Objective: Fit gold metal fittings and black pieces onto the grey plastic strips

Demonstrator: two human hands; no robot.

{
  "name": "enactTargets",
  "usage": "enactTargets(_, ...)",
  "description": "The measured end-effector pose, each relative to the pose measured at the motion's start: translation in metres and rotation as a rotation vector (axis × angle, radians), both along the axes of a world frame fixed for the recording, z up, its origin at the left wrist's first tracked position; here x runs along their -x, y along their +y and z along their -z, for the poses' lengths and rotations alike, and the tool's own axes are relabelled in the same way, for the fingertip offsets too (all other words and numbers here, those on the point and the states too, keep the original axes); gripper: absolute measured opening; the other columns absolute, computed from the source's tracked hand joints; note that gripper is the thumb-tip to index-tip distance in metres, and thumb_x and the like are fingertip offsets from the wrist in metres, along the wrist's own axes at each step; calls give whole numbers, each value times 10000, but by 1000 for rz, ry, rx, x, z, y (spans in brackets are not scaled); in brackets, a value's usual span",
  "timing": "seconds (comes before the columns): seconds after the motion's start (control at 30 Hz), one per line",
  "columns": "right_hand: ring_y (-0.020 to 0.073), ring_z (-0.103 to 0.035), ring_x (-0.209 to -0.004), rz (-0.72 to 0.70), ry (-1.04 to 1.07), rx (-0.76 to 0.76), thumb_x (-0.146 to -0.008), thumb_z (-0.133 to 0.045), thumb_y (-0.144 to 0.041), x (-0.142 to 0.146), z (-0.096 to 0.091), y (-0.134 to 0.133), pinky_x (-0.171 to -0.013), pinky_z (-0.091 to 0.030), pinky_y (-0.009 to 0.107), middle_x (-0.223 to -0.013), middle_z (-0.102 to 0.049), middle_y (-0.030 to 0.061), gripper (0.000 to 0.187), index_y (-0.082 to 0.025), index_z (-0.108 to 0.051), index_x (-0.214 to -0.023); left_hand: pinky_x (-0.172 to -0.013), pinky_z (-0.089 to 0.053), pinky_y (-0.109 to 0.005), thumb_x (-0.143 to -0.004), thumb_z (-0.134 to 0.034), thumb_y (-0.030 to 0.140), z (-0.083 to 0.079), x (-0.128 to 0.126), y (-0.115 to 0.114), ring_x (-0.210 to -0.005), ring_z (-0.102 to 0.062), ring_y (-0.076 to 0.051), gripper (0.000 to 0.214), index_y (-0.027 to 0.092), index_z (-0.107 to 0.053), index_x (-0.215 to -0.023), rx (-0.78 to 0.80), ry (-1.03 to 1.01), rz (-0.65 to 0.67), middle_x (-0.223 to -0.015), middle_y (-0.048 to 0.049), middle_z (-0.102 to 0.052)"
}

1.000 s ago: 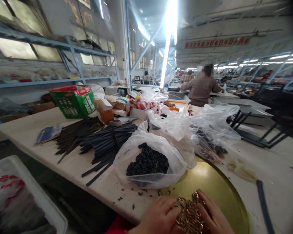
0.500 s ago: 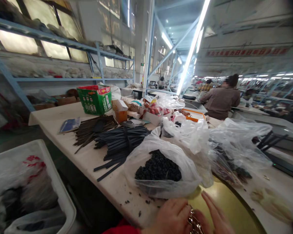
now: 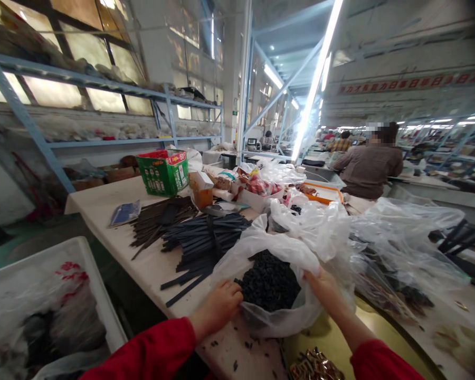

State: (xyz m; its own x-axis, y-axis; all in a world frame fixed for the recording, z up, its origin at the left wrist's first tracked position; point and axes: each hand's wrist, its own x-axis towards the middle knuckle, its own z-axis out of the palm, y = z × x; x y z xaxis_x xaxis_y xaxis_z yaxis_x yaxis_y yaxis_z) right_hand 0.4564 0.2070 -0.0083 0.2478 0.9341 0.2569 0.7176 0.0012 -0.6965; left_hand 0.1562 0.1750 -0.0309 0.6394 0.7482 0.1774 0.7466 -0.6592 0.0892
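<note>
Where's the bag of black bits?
The bag is just right of centre in the head view, between the left hand and right hand; black strips lie on its left.

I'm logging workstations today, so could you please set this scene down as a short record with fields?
Left hand: fingers curled at the near left rim of the plastic bag
Right hand: at the bag's right rim, fingers partly hidden by plastic
Bag contents: a heap of small black pieces
Lower edge of view: shiny metal pieces on a gold tray
Left of bag: black strips, with brown strips beyond
Far left table end: green carton
Background: co-worker in a brown top, back turned
</note>
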Motion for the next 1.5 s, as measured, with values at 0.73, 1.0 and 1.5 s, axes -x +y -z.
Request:
enactTargets(0.73, 296, -513, -1097, -421, -793, -309, -711, -571, -320, 77, 44, -81, -915, -405, 450, -1244, -545, 136, 586, -118, -456, -1248, -1025, -258, -499, -869, -402, 468, 24, -48, -18, -1244, -336, -285, 497, 214, -392, -1295, -3, -94, -148, -1386, -89, -358)
enactTargets(1.0, 290, -560, -1024, -408, -970, -258, -744, -451, -98, 78, 63, -47, -874, -413, 469, -1139, -621, 122, 440, -156, -580, -1160, -999, -275, -534, -911, -299, 409, 22, -68, -4, -1219, -374, -314, 487, 142, -375, -1312, 15, -121, -250, -1371, -157, -369)
enactTargets(1.5, 298, -505, -1087, -466, -869, -307, -764, -489, -231, 105, 39, -74, -915, -366, 462, -1226, -553, 159, 483, -74, -494, -1220, -774, -447, -356, -867, -493, 290, -5, 111, 35, -878, -552, -202, 202, 108, -576, -893, 73, 139, -581, -918, -88, -576)
